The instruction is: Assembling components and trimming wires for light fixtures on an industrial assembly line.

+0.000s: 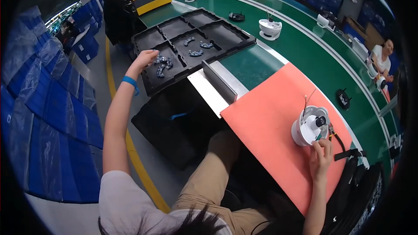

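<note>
Out to the left, my left hand (pixel 146 58) is over the near left part of a black divided tray (pixel 149 78). Its fingers are pressed together beside several small curved blue-grey parts (pixel 164 64); whether one is between them is hidden. On the orange mat (pixel 261 117) stands a round white camera-like housing (pixel 298 132) with a black lens (pixel 320 121) and thin wires sticking up. My right hand (pixel 321 156) is at the housing's near rim, thumb and fingers pinched by a small green piece (pixel 318 137). What exactly those fingers grip is too small to tell.
Pliers (pixel 332 131) lie right of the housing. A metal bracket (pixel 220 80) stands between tray and mat. Beyond runs a green conveyor (pixel 300 56) carrying another white housing (pixel 270 29) and black parts (pixel 343 99). One person (pixel 117 13) stands far left; another (pixel 383 58) sits far right.
</note>
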A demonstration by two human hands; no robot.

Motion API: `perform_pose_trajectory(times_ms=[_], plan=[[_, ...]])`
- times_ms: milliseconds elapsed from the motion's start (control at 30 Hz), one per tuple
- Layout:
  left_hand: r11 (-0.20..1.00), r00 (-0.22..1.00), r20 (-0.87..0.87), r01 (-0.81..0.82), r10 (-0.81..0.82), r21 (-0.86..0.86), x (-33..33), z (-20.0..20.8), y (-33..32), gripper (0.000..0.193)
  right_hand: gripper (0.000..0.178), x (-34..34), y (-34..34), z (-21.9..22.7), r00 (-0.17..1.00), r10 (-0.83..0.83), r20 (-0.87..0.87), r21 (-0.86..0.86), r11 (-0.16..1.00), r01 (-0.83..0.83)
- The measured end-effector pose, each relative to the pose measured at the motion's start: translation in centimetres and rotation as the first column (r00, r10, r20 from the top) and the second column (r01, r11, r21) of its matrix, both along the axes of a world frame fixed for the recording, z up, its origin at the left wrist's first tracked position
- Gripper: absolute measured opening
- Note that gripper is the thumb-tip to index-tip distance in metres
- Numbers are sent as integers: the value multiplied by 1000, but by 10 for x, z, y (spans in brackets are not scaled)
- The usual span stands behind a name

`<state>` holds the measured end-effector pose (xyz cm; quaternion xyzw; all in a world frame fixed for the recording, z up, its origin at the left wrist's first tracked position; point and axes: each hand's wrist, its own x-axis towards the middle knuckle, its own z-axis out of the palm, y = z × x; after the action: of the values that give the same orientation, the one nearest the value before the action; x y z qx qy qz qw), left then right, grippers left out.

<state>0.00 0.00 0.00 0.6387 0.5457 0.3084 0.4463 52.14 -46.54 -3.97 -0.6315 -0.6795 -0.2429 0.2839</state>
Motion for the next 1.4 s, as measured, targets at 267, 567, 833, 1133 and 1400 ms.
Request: perform_pose_trajectory(times_ms=[267, 567, 833, 1133, 1400], plan=[[999, 966, -258, 4, 7, 42, 51, -26, 39, 31, 40, -5, 1, 1, 999, 34, -31, 49, 998, -33], [868, 780, -565, 56, 270, 493, 19, -59, 100, 49, 38, -5, 0, -8, 999, 13, -36, 43, 999, -11], [929, 932, 63, -362, 358, 79, -20, -59, 126, 21, 42, -3, 3, -12, 999, -18, -36, 85, 996, 21], [845, 906, -276, -143, 322, 515, -1, -57, 65, 25, 42, -2, 1, -12, 999, -20, -41, 56, 998, 22], [909, 832, -515, 34, 205, 416, -15, -42, 31, 16, 42, -7, -3, -7, 999, -13, -51, 2, 1000, 13]])
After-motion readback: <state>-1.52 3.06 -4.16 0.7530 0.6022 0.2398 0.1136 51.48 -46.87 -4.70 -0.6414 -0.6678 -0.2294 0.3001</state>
